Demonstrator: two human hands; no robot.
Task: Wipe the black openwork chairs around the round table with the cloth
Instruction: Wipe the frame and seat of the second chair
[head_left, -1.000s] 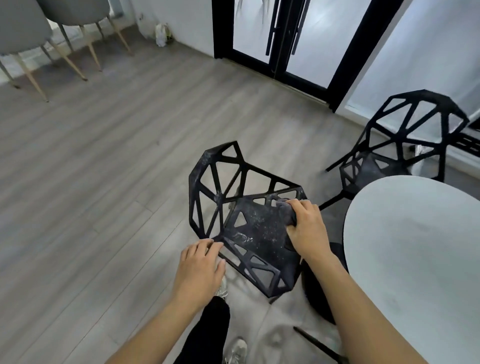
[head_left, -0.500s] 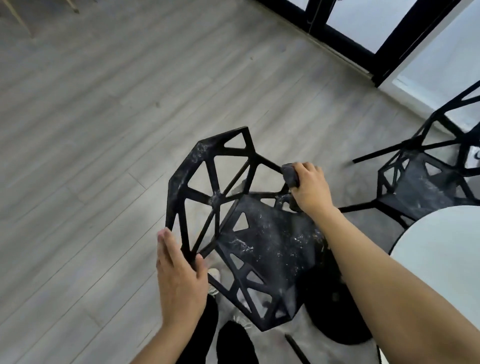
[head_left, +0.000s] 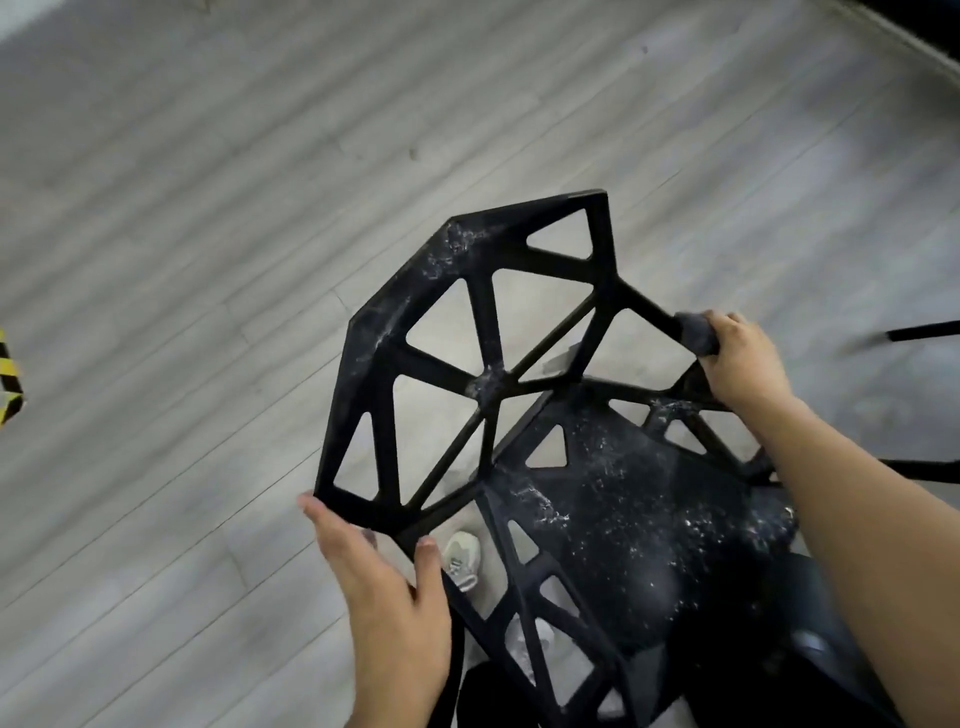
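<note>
The black openwork chair (head_left: 519, 415) stands on the grey plank floor (head_left: 182, 234), its backrest toward the upper left and its seat toward the lower right. The right hand (head_left: 737, 358) has its fingers curled round a dark grey cloth (head_left: 698, 332), pressing it against the strut at the right edge of the backrest, where backrest and seat meet. The left hand (head_left: 384, 566) steadies the chair at the lower left corner of the backrest, thumb and fingers set either side of the frame in a light hold.

By the look of it, the job on this chair is far from finished. White dusty specks lie thick across the seat, on the top left edge of the backrest and at the hub where its spokes meet. Only the strut under the cloth is being treated now. A thin black leg (head_left: 924, 330) at the right edge suggests another chair waits; the round table is out of view.
</note>
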